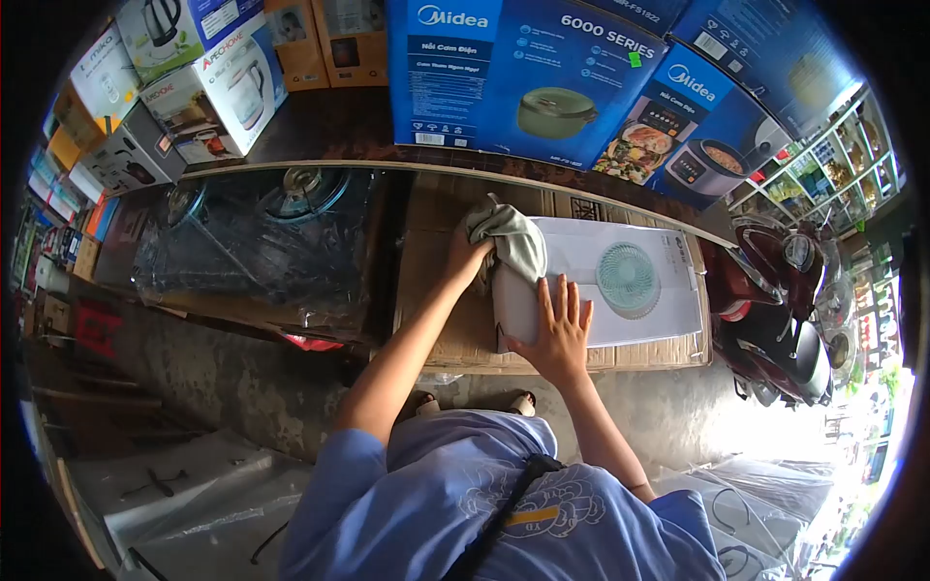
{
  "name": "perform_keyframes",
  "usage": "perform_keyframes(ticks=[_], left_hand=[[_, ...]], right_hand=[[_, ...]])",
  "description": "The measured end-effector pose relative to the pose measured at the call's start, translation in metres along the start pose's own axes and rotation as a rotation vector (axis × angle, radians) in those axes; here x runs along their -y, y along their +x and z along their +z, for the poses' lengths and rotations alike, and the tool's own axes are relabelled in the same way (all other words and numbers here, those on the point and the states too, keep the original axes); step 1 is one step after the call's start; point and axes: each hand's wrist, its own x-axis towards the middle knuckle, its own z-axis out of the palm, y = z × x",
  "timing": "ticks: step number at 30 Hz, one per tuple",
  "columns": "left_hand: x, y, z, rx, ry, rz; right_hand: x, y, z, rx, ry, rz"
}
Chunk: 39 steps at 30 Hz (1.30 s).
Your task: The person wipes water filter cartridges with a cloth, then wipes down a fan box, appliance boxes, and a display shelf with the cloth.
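A white fan box (pixel 581 254) with a picture of a pale green fan lies flat on a large brown cardboard box (pixel 436 339). My left hand (pixel 472 254) grips a grey-green cloth (pixel 518 239), which is bunched against the fan box's far left corner. Part of that hand's fingers is hidden under the cloth. My right hand (pixel 559 334) rests on the near left part of the fan box, fingers spread and flat on its surface, holding nothing.
Left of the cardboard box sits a plastic-wrapped gas stove (pixel 262 232). A shelf (pixel 320 126) behind carries blue rice cooker boxes (pixel 523 77) and kettle boxes (pixel 218 97). A dark red motorbike (pixel 775 300) stands at the right. Plastic-covered goods (pixel 194 504) lie behind me.
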Motion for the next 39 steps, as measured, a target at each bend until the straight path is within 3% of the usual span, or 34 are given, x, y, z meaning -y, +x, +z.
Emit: perform_keyframes(ticks=[3,4,7,13,16,19,21,23,25,27,31,33,36,37,39], left_hand=[[-0.005,-0.014,0.011,-0.111,-0.058,-0.075],[-0.018,-0.027,0.015,-0.157,-0.087,-0.202],[-0.017,-0.043,0.009,-0.101,0.004,-0.275],[-0.014,-0.113,-0.005,-0.070,-0.122,-0.391],[-0.032,-0.147,-0.015,0.040,-0.070,-0.555],[-0.050,-0.156,-0.022,-0.080,-0.145,-0.592],[-0.058,-0.146,-0.038,-0.377,-0.195,-0.594],[0.011,-0.144,-0.094,-0.349,-0.276,-0.684],[0.016,-0.125,-0.111,-0.402,-0.328,-0.584],[-0.040,-0.103,-0.087,-0.391,-0.453,-0.553],[-0.031,-0.076,-0.061,-0.247,-0.501,-0.505],[-0.040,-0.061,-0.028,-0.181,-0.457,-0.579],[-0.037,-0.035,0.028,0.020,-0.229,-0.432],[-0.027,-0.026,0.046,0.079,-0.197,-0.378],[-0.027,-0.018,0.086,0.094,-0.247,-0.435]], right_hand=[[-0.001,0.000,0.001,0.021,-0.044,-0.045],[-0.001,0.000,0.001,0.018,-0.041,-0.050],[-0.003,-0.001,0.003,0.026,-0.036,-0.057],[0.015,0.004,0.009,0.062,-0.001,0.033],[0.016,0.003,0.009,0.055,0.006,0.041],[0.013,-0.004,0.009,0.051,0.024,0.018],[0.010,-0.014,0.003,0.133,0.009,-0.020],[0.004,-0.033,-0.013,0.194,0.011,-0.084],[-0.013,-0.058,-0.020,0.206,0.060,-0.163],[-0.030,-0.080,-0.041,0.286,0.104,-0.163],[-0.066,-0.118,-0.069,0.459,0.115,-0.129],[-0.069,-0.131,-0.074,0.467,0.026,-0.045],[-0.069,-0.150,-0.072,0.302,0.002,0.271],[-0.073,-0.159,-0.064,0.295,0.000,0.273],[-0.081,-0.179,-0.054,0.075,0.158,0.417]])
